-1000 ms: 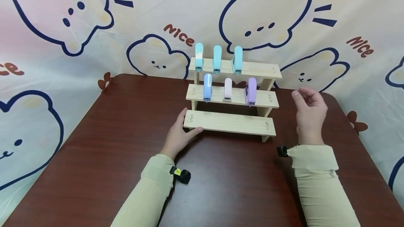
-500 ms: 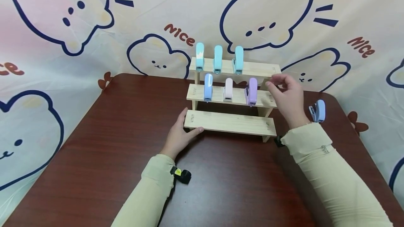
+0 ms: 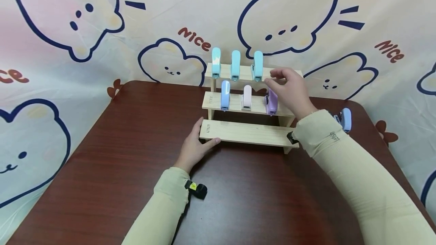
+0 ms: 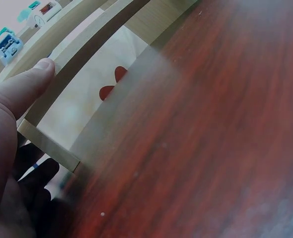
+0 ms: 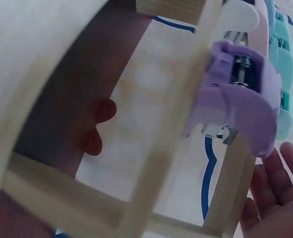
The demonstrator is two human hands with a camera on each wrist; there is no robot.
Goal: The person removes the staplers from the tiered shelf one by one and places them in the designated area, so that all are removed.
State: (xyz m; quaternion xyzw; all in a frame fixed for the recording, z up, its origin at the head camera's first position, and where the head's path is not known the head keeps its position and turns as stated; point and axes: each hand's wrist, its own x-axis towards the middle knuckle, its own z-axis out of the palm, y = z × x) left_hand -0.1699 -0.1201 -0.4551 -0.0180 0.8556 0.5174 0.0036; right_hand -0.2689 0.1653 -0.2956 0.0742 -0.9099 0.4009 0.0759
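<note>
The right hand [image 3: 289, 90] has its thumb and fingertips apart; the purple stapler [image 3: 271, 102] is just beside it, at eight o'clock, on the wooden stand [image 3: 248, 132]. The left hand [image 3: 193, 147] grips the stand's eight-o'clock corner. At the right hand's four o'clock is a blue stapler [image 3: 346, 119].

A dark reddish-brown desk [image 3: 255, 199] is stretching out beneath the left hand [image 3: 195, 148] and the right hand [image 3: 289, 90]. Beyond both hands, a pale printed cloth [image 3: 221, 6] is hanging. Farther back than the left hand, a navy-outlined bear [image 3: 168, 76] is showing, with a slanting "Nice" [image 3: 194, 39] running just above it. Right of the right hand, a second bear [image 3: 340, 71] is appearing. A brown flower [image 3: 116, 88] is peeking up well left of the left hand; another flower [image 3: 386, 131] is showing well right of the right hand.
</note>
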